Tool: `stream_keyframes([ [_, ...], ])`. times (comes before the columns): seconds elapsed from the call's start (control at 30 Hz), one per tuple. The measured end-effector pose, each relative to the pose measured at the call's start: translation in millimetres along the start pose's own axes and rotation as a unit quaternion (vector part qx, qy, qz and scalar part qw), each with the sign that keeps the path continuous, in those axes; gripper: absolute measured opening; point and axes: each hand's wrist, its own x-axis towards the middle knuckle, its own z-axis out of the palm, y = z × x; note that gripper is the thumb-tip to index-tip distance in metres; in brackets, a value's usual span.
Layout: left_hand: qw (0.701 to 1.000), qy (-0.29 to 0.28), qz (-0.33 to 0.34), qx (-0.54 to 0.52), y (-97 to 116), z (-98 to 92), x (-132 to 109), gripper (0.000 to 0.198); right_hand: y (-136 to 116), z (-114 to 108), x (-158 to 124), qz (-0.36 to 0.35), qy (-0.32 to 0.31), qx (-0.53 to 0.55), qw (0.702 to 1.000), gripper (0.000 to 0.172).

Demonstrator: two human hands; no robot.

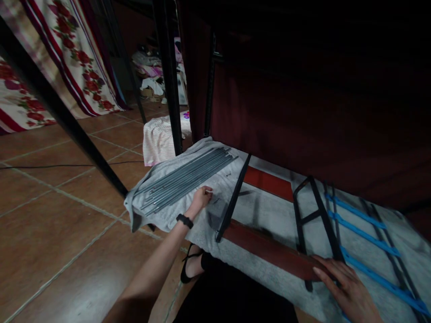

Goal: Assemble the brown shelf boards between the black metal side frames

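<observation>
My left hand [202, 197], with a black band on the wrist, is closed in a pinch just above the grey cloth. Whatever lies between its fingertips is too small to make out. Beside it is a bundle of thin grey metal rods [188, 179], and a few small dark pieces [215, 200] lie close by. My right hand [350, 287] grips the right end of a reddish-brown board [269, 249], thumb on the near side. This board and a second reddish-brown board [267, 181] run between a black metal bar [234, 197] and a black end frame [311, 217].
Blue strips [367, 242] crossed by dark bars lie at the right on the grey cloth [276, 215]. Black posts [170, 80] rise at the left, and a dark red curtain [269, 107] hangs behind. A cable [67, 166] crosses the tiled floor [60, 224].
</observation>
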Motion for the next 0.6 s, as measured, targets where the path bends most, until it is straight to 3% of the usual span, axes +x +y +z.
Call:
stream_keyframes([
  [0.07,0.992,-0.037,-0.006,-0.12,4.3,-1.6,-27.7,0.024,1.4,0.1,-0.9,-0.002,0.002,-0.001,1.0,0.04],
  [0.17,0.91,-0.09,-0.045,-0.402,12.2,-0.3,-70.6,0.024,1.5,-0.8,-0.2,0.011,0.002,-0.004,1.0,0.041],
  [0.2,0.88,-0.099,-0.06,-0.461,15.4,0.9,-82.1,0.025,1.1,-1.5,0.6,0.017,0.003,-0.004,1.0,0.041],
  [0.27,0.85,-0.103,-0.082,-0.511,22.1,4.0,-98.3,0.027,0.0,-3.1,2.4,0.021,0.005,-0.001,1.0,0.041],
  [0.4,0.84,-0.08,-0.087,-0.53,32.0,8.8,-108.6,0.029,-1.0,-6.6,4.3,0.011,-0.002,0.012,1.0,0.041],
  [0.6,0.856,-0.067,-0.047,-0.51,32.1,12.0,-113.5,0.027,-2.4,-10.7,4.8,0.048,-0.027,0.016,0.998,0.04],
])
